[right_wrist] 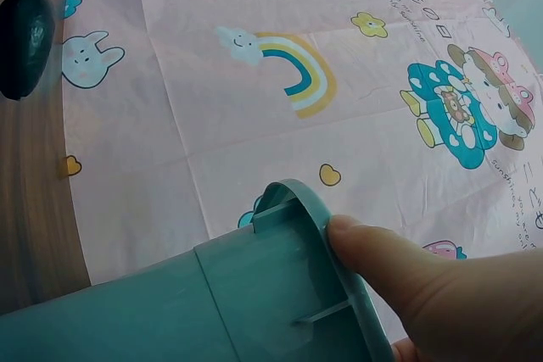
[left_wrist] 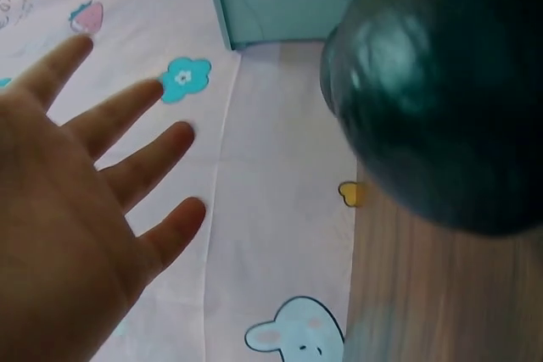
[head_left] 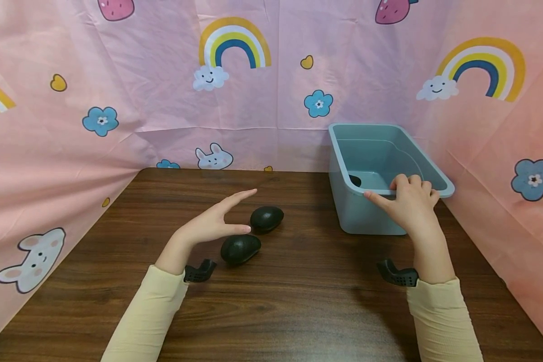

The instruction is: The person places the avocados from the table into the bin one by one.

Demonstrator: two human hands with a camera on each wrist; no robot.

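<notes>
My left hand (head_left: 210, 221) hovers just left of two dark green avocados, fingers straight and spread, thumb apart, holding nothing. The nearer avocado (head_left: 241, 249) lies below the thumb; the farther avocado (head_left: 267, 219) lies to the right of it. In the left wrist view an avocado (left_wrist: 441, 91) looms large beside the spread fingers (left_wrist: 157, 158). My right hand (head_left: 412, 203) grips the near rim of a blue-grey plastic bin (head_left: 366, 213), thumb along the rim and fingers curled over it. Inside the bin, part of another dark avocado (head_left: 355, 181) shows; the near wall hides the rest.
The brown wooden table (head_left: 289, 301) carries the bin at its back right. Pink patterned cloth (head_left: 271, 100) hangs behind the table and along both sides. A black wrist mount (head_left: 201, 271) juts from the left sleeve, and another mount (head_left: 398, 275) from the right.
</notes>
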